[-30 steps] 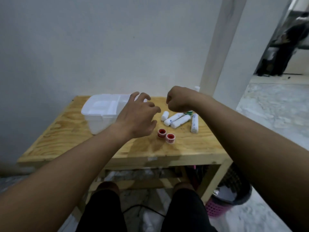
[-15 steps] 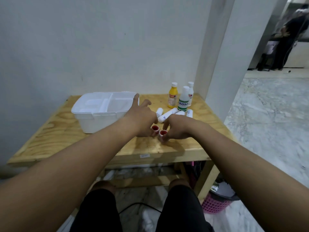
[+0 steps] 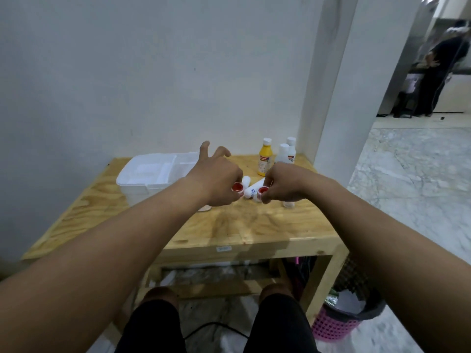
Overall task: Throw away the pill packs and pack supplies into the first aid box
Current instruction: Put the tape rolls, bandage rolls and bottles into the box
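An open white first aid box stands on the left half of the wooden table. My left hand pinches a small red-and-white tape roll and holds it a little above the table. Just to its right, my right hand pinches a second red-and-white tape roll. White bandage rolls lie on the table behind both hands, partly hidden by them. A yellow bottle and white bottles stand at the back of the table.
A pink bin with a dark liner sits on the floor at the table's right front leg. A white pillar rises right of the table. A person stands far off at the upper right. My knees are under the table's front edge.
Both hands came down onto the two tape rolls, pinched one each and have lifted them off the table. The view has also shifted, bringing the bottles into sight.
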Action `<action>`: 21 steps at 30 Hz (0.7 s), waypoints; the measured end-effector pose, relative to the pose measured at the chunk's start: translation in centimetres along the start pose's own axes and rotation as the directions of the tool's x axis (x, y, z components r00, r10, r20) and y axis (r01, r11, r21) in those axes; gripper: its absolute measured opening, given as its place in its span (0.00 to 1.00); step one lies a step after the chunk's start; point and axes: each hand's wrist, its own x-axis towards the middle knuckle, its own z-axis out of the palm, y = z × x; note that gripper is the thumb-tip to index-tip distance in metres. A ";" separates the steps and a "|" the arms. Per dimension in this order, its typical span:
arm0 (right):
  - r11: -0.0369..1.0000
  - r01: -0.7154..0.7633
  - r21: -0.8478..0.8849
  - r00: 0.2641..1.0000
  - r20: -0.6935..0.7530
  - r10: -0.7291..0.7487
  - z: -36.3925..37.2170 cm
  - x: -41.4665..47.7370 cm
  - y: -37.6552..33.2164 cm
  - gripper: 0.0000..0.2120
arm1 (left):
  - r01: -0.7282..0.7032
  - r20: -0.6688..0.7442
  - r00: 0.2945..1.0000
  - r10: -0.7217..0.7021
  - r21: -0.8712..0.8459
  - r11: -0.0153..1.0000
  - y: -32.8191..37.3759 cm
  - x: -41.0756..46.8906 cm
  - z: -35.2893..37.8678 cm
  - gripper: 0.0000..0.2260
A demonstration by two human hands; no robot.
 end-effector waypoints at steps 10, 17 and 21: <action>0.992 0.127 0.023 0.986 -0.108 -0.124 -5.1 2.0 -6.6 0.13 | 0.226 -0.118 0.959 -0.258 -0.235 0.945 -8.0 -3.1 -3.6 0.12; 0.962 0.258 0.091 0.961 -0.124 -0.247 -4.2 4.6 -12.1 0.13 | 0.350 -0.135 0.901 -0.412 -0.334 0.875 -13.6 -6.3 -2.9 0.12; 0.941 0.311 0.132 0.947 -0.123 -0.296 -2.3 6.3 -14.5 0.12 | 0.413 -0.110 0.877 -0.468 -0.327 0.850 -16.0 -8.2 -2.0 0.14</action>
